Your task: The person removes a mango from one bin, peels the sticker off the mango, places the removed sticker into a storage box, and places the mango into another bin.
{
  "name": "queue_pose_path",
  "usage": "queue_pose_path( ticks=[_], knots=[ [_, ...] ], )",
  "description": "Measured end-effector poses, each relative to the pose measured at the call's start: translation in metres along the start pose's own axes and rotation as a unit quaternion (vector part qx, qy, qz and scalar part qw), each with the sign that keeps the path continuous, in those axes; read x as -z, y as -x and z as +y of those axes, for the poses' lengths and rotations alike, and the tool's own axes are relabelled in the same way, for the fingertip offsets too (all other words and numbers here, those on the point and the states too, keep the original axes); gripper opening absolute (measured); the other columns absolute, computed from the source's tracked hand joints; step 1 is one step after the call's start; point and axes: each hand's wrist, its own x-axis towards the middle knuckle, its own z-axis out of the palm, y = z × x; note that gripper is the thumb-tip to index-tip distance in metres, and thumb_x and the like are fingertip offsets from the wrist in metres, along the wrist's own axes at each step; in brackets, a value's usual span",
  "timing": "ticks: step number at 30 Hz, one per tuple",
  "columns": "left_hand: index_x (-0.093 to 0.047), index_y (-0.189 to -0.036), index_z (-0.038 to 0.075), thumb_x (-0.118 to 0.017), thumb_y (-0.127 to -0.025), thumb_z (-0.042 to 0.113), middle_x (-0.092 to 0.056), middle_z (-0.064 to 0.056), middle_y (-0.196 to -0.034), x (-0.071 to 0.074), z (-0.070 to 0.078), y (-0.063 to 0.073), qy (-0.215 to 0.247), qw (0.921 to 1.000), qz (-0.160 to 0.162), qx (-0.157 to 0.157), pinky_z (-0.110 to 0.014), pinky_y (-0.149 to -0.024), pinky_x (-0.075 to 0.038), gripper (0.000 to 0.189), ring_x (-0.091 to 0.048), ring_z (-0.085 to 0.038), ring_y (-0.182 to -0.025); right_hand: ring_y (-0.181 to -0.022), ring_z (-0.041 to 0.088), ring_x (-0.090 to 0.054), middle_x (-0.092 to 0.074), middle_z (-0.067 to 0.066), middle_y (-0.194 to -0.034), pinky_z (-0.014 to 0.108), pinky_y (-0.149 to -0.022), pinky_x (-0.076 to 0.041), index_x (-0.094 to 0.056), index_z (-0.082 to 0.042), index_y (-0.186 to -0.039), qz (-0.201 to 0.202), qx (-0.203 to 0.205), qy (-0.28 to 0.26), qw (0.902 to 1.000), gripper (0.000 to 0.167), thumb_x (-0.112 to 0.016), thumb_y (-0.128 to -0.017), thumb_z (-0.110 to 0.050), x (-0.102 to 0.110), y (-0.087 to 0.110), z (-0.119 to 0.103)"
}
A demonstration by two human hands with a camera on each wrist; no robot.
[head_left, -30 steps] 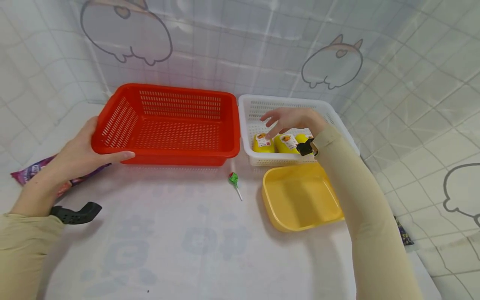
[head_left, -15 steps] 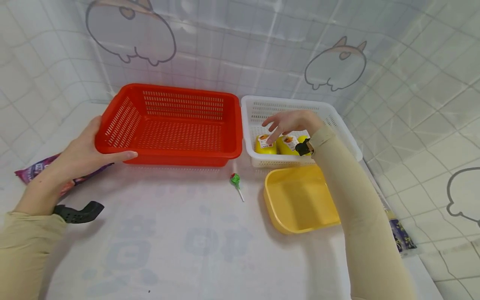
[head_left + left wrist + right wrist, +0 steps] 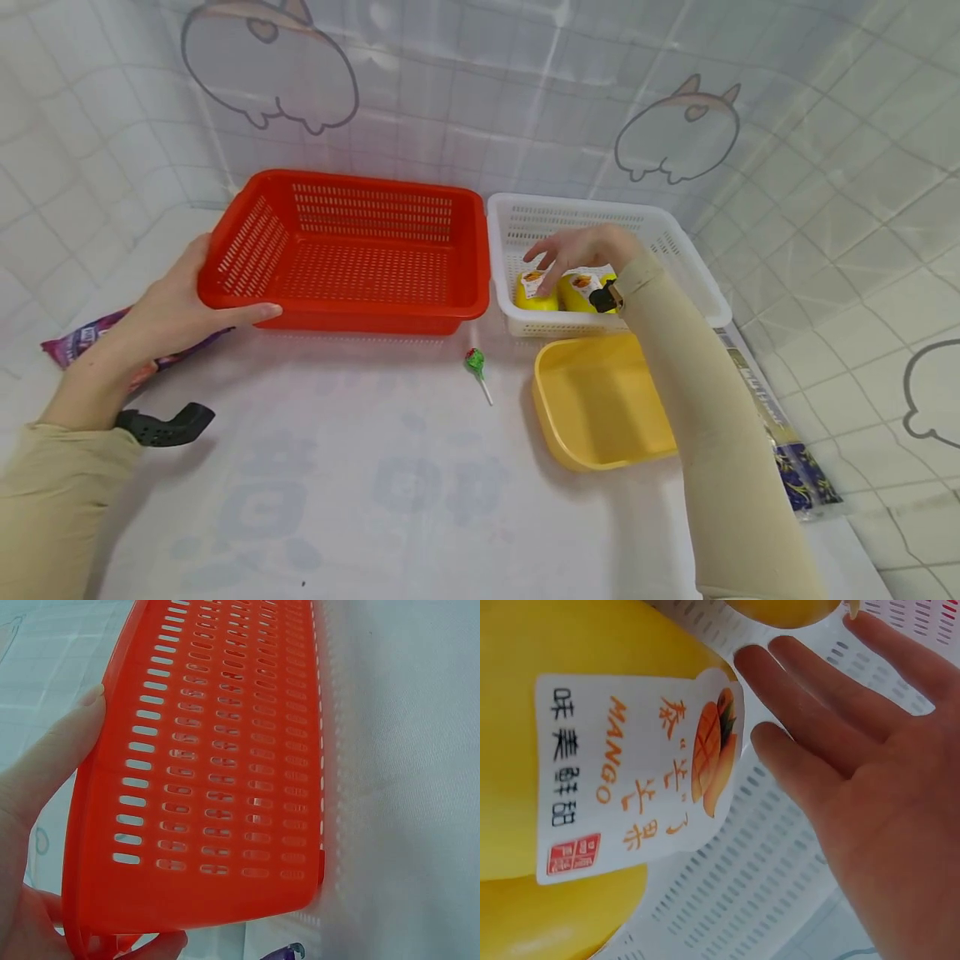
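My left hand (image 3: 180, 308) grips the left end of a red perforated plastic basket (image 3: 345, 321), with its thumb along the front rim. In the left wrist view, fingers wrap the corner of that rim. My right hand (image 3: 577, 250) reaches palm down into a white perforated basket (image 3: 697, 283), fingers loosely spread. Yellow mangoes lie there in a row along the front wall. One digit points down at the label of the leftmost mango (image 3: 534, 302). A second mango (image 3: 592, 645), with a white printed label, fills the left of the right wrist view, beside the fingers.
A green-wrapped lollipop (image 3: 476, 362) lies in front of the baskets. The yellow tub (image 3: 592, 400) stands below the white basket, partly behind the right forearm. A purple packet (image 3: 82, 337) lies by the left wrist; a blue-and-gold packet (image 3: 806, 475) lies at the right edge.
The whole head view has shifted slightly to the right, showing more of the blue-and-gold packet. Both hands keep nearly the same places at their baskets.
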Motion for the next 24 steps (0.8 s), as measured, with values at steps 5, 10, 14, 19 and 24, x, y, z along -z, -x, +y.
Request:
queue_pose_path(
  ticks=[5, 10, 14, 19, 24],
  knots=[
    [0.006, -0.159, 0.037, -0.075, -0.083, 0.055, -0.03, -0.013, -0.154, -0.0002, 0.0005, -0.0006, 0.002, 1.0, 0.0, -0.002, -0.064, -0.089, -0.045, 0.113, -0.035, -0.039, -0.131, -0.14, 0.034, -0.035, -0.033, 0.01, -0.157, 0.06, -0.115, -0.032, -0.037, -0.028, -0.152, -0.016, -0.01, 0.016, 0.9997, 0.092, -0.088, -0.076, -0.035, -0.0021, -0.0018, 0.0019],
    [0.005, -0.159, 0.036, -0.075, -0.083, 0.055, -0.031, -0.013, -0.154, -0.0001, 0.0009, 0.0007, 0.001, 1.0, 0.001, -0.001, -0.061, -0.088, -0.045, 0.112, -0.036, -0.038, -0.131, -0.14, 0.035, -0.032, -0.028, 0.012, -0.159, 0.061, -0.115, -0.032, -0.034, -0.029, -0.153, -0.027, -0.012, 0.026, 0.9992, 0.095, -0.088, -0.075, -0.034, -0.0036, -0.0052, 0.0023],
    [0.005, -0.159, 0.035, -0.075, -0.082, 0.056, -0.03, -0.014, -0.155, -0.0001, 0.0011, 0.0014, 0.003, 1.0, 0.0, 0.001, -0.064, -0.09, -0.044, 0.113, -0.035, -0.039, -0.132, -0.141, 0.036, -0.032, -0.025, 0.013, -0.16, 0.061, -0.116, -0.031, -0.032, -0.029, -0.154, -0.03, -0.013, 0.031, 0.999, 0.097, -0.088, -0.075, -0.033, -0.0041, -0.0065, 0.0015],
    [0.006, -0.159, 0.036, -0.075, -0.081, 0.058, -0.029, -0.014, -0.156, -0.0006, 0.0017, 0.0012, 0.003, 1.0, 0.001, 0.005, -0.07, -0.091, -0.042, 0.115, -0.033, -0.041, -0.133, -0.141, 0.037, -0.03, -0.022, 0.015, -0.161, 0.062, -0.115, -0.03, -0.03, -0.03, -0.155, -0.032, -0.014, 0.033, 0.9988, 0.098, -0.088, -0.075, -0.032, -0.0049, -0.0079, 0.0019],
    [0.006, -0.159, 0.036, -0.075, -0.08, 0.06, -0.029, -0.014, -0.155, -0.0011, 0.0019, 0.0009, 0.003, 1.0, 0.003, 0.009, -0.071, -0.092, -0.041, 0.116, -0.033, -0.04, -0.134, -0.143, 0.036, -0.028, -0.019, 0.014, -0.162, 0.063, -0.115, -0.03, -0.029, -0.034, -0.155, -0.031, -0.016, 0.024, 0.9991, 0.098, -0.087, -0.076, -0.029, -0.0049, -0.0076, 0.0014]
  ],
)
